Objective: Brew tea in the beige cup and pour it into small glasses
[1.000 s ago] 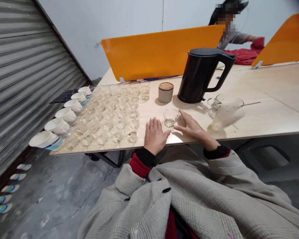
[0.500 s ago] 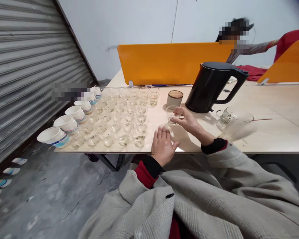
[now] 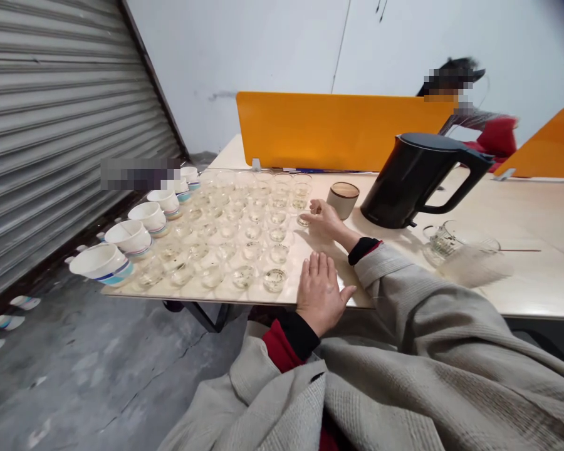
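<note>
My right hand (image 3: 325,220) is at the right end of the rows of cups, its thumb and fingers curled round a small clear cup (image 3: 303,220). Bits of tea leaf show at that cup's bottom. Flat on the table's front edge lies my left hand (image 3: 323,293), fingers stretched out and holding nothing. To its left, several clear cups (image 3: 275,280) stand in rows, many with dark leaf bits inside. Just behind my right hand stands a grey canister (image 3: 343,199) with a wooden lid.
A black kettle (image 3: 407,181) stands right of the canister. Farther right are a glass cup (image 3: 444,243) with leaves and a blurred, pale see-through item (image 3: 477,263). Paper cups (image 3: 102,263) line the table's left end. Behind an orange divider (image 3: 343,128), another person handles red cloth (image 3: 497,138).
My right hand has carried the clear cup left and back, to the end of the rows. My left hand stays on the table. The view has shifted a little.
</note>
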A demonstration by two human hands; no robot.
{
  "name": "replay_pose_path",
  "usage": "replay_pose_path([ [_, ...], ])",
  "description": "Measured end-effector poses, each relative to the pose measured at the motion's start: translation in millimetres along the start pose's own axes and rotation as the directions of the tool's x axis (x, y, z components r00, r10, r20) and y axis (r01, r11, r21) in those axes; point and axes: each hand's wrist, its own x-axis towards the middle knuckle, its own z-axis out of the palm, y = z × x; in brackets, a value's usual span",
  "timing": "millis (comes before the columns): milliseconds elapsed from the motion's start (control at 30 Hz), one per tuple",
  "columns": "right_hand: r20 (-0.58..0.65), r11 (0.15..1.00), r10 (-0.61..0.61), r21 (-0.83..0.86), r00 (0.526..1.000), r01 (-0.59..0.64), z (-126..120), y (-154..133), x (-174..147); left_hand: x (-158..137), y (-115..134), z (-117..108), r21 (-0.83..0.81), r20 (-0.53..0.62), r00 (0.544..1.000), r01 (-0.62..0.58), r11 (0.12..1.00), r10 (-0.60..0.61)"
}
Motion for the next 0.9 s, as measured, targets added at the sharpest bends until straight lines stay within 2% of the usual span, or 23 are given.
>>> replay_pose_path([
  [333,0.029,0.998,0.004,0.058,1.000,-0.006,11,12,14,1,-1,4,0.004,0.003,1.000,-0.003,1.000,0.003],
  [667,0.049,1.000,0.013,0.004,0.999,-0.013,7,-2,8,0,-1,4,0.010,-0.016,1.000,-0.007,1.000,0.007],
  [800,0.030,0.999,0.007,-0.043,1.000,-0.006,-20,-26,-25,1,-3,1,0.009,0.002,1.000,-0.014,1.000,0.014],
  [867,0.014,0.996,-0.040,-0.077,0.999,0.040,-48,-44,-57,1,-4,0,0.016,0.013,1.000,-0.018,1.000,0.018],
  [900,0.015,0.983,-0.118,-0.139,0.993,0.119,-66,-53,-76,1,-4,-1,0.020,0.014,1.000,-0.019,1.000,0.019],
])
